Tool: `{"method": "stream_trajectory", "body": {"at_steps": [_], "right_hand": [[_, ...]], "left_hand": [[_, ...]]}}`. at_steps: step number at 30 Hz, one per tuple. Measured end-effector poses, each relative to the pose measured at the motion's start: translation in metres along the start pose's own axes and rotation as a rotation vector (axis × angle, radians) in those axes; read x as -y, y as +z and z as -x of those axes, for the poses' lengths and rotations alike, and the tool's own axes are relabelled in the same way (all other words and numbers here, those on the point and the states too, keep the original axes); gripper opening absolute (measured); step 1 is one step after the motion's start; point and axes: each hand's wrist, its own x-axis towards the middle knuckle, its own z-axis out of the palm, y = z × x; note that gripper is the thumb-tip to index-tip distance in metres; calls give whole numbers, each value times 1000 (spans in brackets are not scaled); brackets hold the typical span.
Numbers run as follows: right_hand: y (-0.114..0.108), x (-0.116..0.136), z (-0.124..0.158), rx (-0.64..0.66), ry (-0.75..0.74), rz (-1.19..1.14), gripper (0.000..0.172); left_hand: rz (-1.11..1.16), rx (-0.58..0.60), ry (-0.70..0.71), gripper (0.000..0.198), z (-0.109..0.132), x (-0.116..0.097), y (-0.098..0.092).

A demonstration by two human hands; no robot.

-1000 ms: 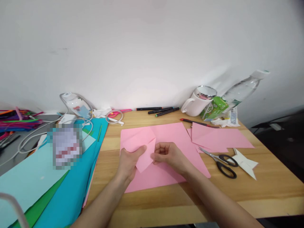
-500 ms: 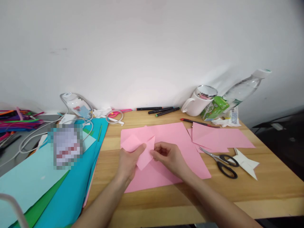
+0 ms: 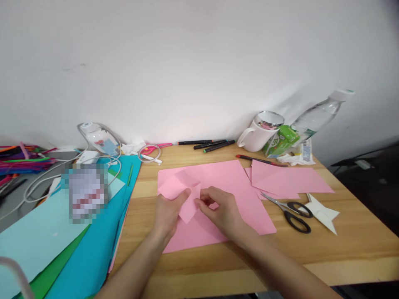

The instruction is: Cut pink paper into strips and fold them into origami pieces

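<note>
A folded piece of pink paper is held above a large pink sheet on the wooden table. My left hand grips its left side, the thumb pressed on the upper face and the other fingers hidden beneath. At the right edge of the folded paper, my right hand is closed, thumb and fingertips pinching that edge. Scissors with black handles lie to the right of the large sheet, blades towards it.
Pink offcuts and a white star-shaped paper lie at right. Behind stand a white mug, a green carton and a tilted water bottle. Black markers lie by the wall. Blue and green sheets, with cables, cover the left.
The folded pink paper's upper part has bent and shifted slightly. My right fingers have moved a little to the left along its edge; my left hand stays in nearly the same place.
</note>
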Motion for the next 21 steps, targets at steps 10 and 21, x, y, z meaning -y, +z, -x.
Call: {"method": "stream_trajectory", "body": {"at_steps": [10, 21], "right_hand": [[-5, -1, -8, 64, 368, -315, 27], [-7, 1, -9, 69, 396, -371, 28]], "left_hand": [[-146, 29, 45, 23, 1, 8, -6], [-177, 21, 71, 20, 1, 6, -5]]}}
